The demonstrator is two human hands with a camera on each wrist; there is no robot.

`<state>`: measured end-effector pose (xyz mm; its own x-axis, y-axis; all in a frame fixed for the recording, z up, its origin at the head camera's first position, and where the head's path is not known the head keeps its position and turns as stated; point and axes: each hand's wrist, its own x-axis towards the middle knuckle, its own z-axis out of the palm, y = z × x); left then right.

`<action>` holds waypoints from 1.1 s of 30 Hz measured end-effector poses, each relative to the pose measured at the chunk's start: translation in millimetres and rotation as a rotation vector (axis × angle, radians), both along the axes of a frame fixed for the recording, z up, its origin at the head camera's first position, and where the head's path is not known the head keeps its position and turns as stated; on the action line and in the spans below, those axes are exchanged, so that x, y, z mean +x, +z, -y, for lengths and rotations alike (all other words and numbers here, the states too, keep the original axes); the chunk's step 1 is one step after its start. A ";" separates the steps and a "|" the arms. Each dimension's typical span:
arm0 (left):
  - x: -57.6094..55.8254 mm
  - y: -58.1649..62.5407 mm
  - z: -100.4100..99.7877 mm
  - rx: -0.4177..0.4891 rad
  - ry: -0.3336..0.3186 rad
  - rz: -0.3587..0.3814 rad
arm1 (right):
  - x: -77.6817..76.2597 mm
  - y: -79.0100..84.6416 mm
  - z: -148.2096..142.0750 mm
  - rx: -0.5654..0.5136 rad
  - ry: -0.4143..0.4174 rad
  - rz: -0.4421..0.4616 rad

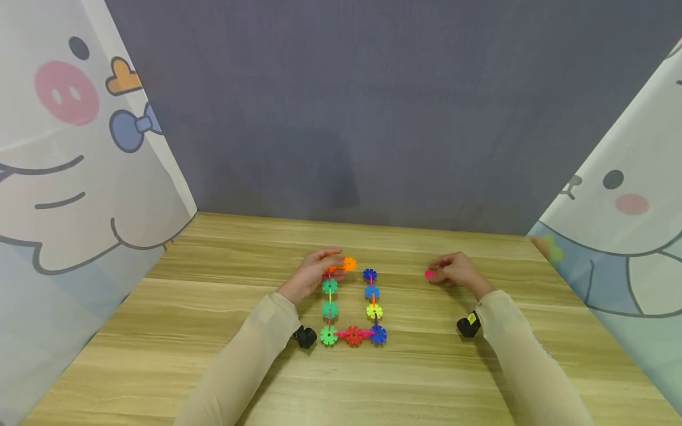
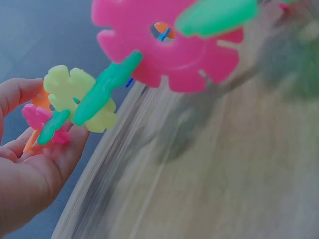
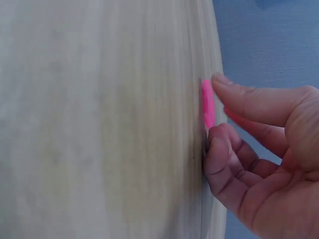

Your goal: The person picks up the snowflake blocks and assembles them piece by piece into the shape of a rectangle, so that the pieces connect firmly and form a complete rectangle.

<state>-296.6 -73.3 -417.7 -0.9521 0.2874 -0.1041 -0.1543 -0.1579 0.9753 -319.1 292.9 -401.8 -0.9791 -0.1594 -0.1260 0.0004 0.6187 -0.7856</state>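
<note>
A U-shaped chain of slotted plastic snowflake discs lies in the middle of the table, in green, red, pink, yellow, blue and orange. My left hand is at its far left end and pinches the orange discs there. In the left wrist view the thumb of the left hand meets an orange disc, and pink, green and yellow discs run on from it. To the right, my right hand pinches a single pink disc at the table surface. Its palm side faces the right wrist camera.
A wooden table spreads under both hands. A grey upright panel stands at its back edge. Cloths with cartoon animals hang at the left and right. Small black cameras sit at both wrists.
</note>
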 end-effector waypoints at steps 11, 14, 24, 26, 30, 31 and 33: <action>-1.1 0.2 3.0 -0.028 -0.029 -0.008 | -2.4 -3.6 0.3 0.055 -0.006 0.004; -1.6 1.1 2.6 -0.018 -0.030 -0.015 | -1.9 -2.4 1.2 0.061 -0.019 -0.003; -4.6 1.2 1.7 -0.002 -0.033 -0.012 | 0.7 -2.1 3.7 0.091 -0.003 -0.077; -4.6 1.5 1.5 -0.001 -0.033 -0.014 | 0.7 -2.5 4.8 0.084 -0.007 -0.091; -4.5 1.3 0.9 -0.004 -0.026 -0.011 | 2.7 -1.7 10.1 0.015 0.001 -0.092; -4.2 1.3 0.5 -0.005 -0.025 -0.007 | 3.9 -1.3 12.4 -0.009 0.008 -0.086; -3.2 1.1 -0.3 -0.006 -0.023 -0.005 | 6.6 -1.1 17.4 -0.058 0.025 -0.073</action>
<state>-299.8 -73.0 -416.6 -0.9457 0.3088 -0.1013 -0.1529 -0.1480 0.9771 -312.5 275.5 -403.0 -0.9810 -0.1890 -0.0442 -0.0732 0.5715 -0.8173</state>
